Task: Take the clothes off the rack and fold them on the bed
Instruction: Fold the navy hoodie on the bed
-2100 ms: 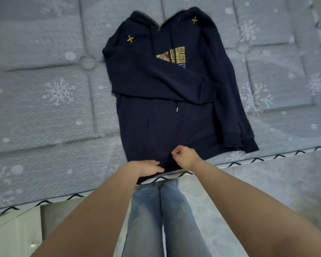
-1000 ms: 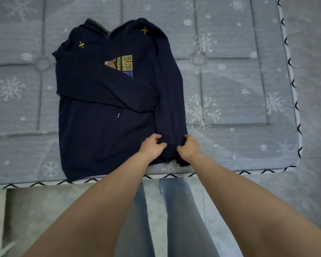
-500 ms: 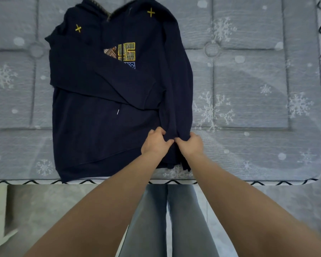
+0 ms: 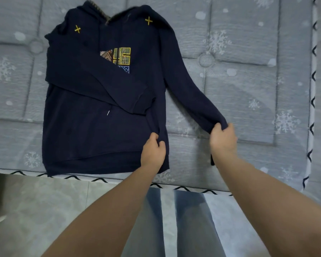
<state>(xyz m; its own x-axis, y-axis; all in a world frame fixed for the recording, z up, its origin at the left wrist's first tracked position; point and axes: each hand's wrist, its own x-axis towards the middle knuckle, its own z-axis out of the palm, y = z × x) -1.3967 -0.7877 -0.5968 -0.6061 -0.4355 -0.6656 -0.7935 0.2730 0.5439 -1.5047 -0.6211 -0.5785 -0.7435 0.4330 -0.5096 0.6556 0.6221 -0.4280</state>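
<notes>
A navy hoodie (image 4: 93,127) with yellow embroidery lies face up on the grey snowflake mattress (image 4: 248,80). One sleeve is folded across its chest. The other sleeve (image 4: 191,91) stretches out to the right, and my right hand (image 4: 223,138) grips its cuff, holding it a little off the mattress. My left hand (image 4: 153,151) pinches the hoodie's right side seam near the hem.
The mattress front edge with a zigzag trim (image 4: 100,179) runs across below the hoodie, and its right edge (image 4: 312,89) is near the frame's side. Grey tiled floor (image 4: 35,210) and my jeans-clad legs (image 4: 174,225) are below. No rack is in view.
My hands were together on the right sleeve near the hem. My right hand has since pulled the cuff out to the right, straightening the sleeve, while my left stays at the side seam.
</notes>
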